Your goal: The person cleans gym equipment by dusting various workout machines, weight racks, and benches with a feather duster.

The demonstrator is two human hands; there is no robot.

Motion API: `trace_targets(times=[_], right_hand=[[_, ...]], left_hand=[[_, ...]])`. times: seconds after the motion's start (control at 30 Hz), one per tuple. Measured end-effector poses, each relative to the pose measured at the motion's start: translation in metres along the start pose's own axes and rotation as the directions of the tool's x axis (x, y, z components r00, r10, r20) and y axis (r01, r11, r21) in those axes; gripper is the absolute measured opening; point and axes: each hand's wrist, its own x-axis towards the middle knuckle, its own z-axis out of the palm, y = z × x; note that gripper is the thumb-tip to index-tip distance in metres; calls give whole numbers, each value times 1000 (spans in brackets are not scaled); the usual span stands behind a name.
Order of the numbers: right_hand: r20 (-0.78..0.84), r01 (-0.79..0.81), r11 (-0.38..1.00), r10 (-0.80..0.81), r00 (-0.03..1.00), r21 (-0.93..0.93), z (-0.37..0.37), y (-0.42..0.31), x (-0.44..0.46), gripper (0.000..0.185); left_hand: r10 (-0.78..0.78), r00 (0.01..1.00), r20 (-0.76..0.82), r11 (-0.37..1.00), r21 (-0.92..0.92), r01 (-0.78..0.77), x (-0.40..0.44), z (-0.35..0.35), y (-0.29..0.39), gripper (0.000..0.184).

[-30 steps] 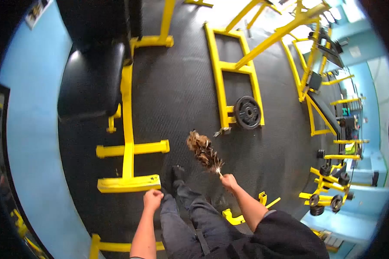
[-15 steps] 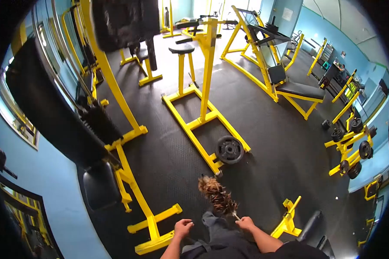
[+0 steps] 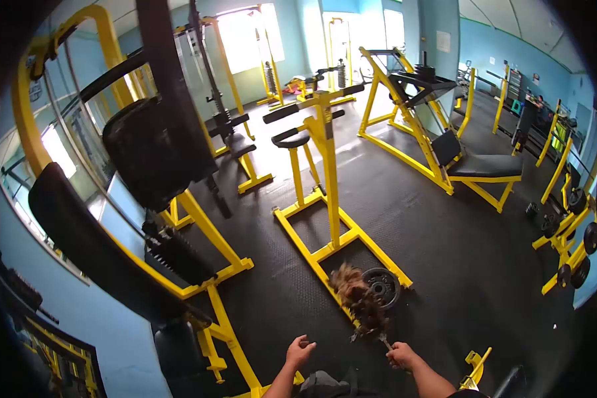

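Observation:
My right hand is wrapped round the handle of a brown feather duster, whose feathers point up and to the left. The feathers overlap part of a black weight plate on the low yellow frame of a machine; whether they touch it I cannot tell. My left hand is held out to the left of the duster, fingers loosely curled and apart, with nothing in it.
At the left is a yellow machine with black pads. A leg press with a black seat stands at the back right. Racks with weight plates are at the far right. Black matting covers the floor.
The view has tilted up from the floor towards the room. The duster, still in my right hand, now overlaps the weight plate, which it was clear of before.

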Motion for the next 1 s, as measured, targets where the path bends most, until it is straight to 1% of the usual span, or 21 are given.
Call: trace_targets(times=[0.03,0.07,0.1,0.13,0.17,0.23,0.27,0.3,0.37,0.43,0.5,0.53,0.6,0.7,0.73,0.77,0.8,0.83,0.9,0.97,1.0], right_hand=[[-9,3,1000,-3,1000,16,-2,-1,12,10],[-124,160,967,-186,975,-198,0,4,29,13],[-196,265,868,-372,907,-419,3,-4,24,17],[-234,186,899,-295,926,-397,4,-12,21,25],[-251,168,912,-275,928,-375,7,-9,20,25],[-278,245,941,-307,910,-235,12,-13,22,31],[-286,225,944,-290,913,-239,12,-19,17,34],[-308,228,948,-290,906,-222,12,-19,23,34],[-369,290,919,-376,850,-268,4,-16,40,34],[-385,254,926,-351,854,-279,-9,-32,41,35],[-453,332,916,-401,796,-226,-22,-53,38,36],[-509,373,899,-438,741,-229,-29,-58,42,35],[-551,381,911,-401,732,-156,-44,-70,45,35],[-625,406,912,-351,697,-59,-72,-74,52,35],[-653,475,879,-387,650,-48,-81,-69,63,35],[-681,542,839,-423,597,-46,-92,-66,73,35],[-699,535,844,-400,593,-28,-105,-67,75,35],[-700,513,858,-385,601,-31,-122,-69,78,35],[-717,481,875,-362,596,-43,-169,-75,93,35],[-683,460,879,-411,603,-123,-224,-79,106,34],[-707,445,889,-385,594,-111,-255,-93,97,34]], left_hand=[[10,1000,13,1000,8,-10,5,-1,4,62],[-27,1000,0,1000,-1,27,8,-4,4,63],[-71,997,-11,997,-9,70,11,-4,-1,63],[-74,997,10,997,4,74,19,-4,-13,63],[-104,995,2,994,-34,104,30,-4,-28,63],[-106,994,16,993,-54,107,62,-8,-47,62],[-114,993,7,993,-27,114,80,-9,-51,62],[-120,993,-6,993,-4,120,94,-7,-39,62],[-113,994,12,993,-44,113,123,5,-3,61],[-21,997,73,1000,0,21,136,12,47,60],[51,990,129,996,61,-59,149,27,95,59],[49,989,142,994,90,-62,160,37,114,59],[84,959,272,972,188,-139,183,68,149,57],[80,921,381,961,216,-173,204,125,190,54],[71,910,409,955,237,-181,210,148,196,54],[103,880,464,961,181,-208,215,174,203,53],[140,846,515,966,117,-231,222,201,210,52],[140,832,536,964,119,-240,229,230,219,52],[27,796,604,981,139,-139,233,294,232,52],[-40,822,568,983,168,-68,240,359,240,53],[-131,788,601,989,139,59,234,390,260,54]])
